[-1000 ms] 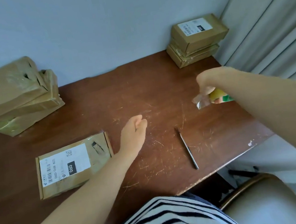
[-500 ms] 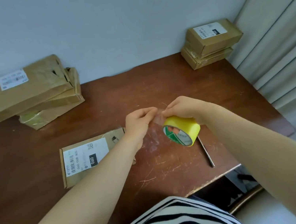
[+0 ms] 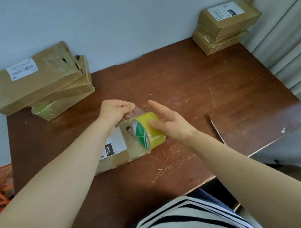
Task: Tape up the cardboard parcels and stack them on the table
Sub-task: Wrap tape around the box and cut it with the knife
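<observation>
**Tape held over flat parcel**

Head view: the tape strip [image 3: 139,112] was pinched by the left hand [image 3: 115,112]. The yellow tape roll [image 3: 153,131] was touched by the right hand [image 3: 168,123], fingers [image 3: 156,105] straight and spread, above the flat parcel [image 3: 113,159] laid on the table [image 3: 210,85], left of middle.

Single head-worn wide-angle view, steeply down onto the near table [image 3: 180,82]

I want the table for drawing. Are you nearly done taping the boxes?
Not quite. The back-left stack and back-right stack look finished. Right now the left hand pinches tape pulled from the yellow roll, which the right hand touches, above the flat parcel. That parcel isn't stacked yet.
</observation>
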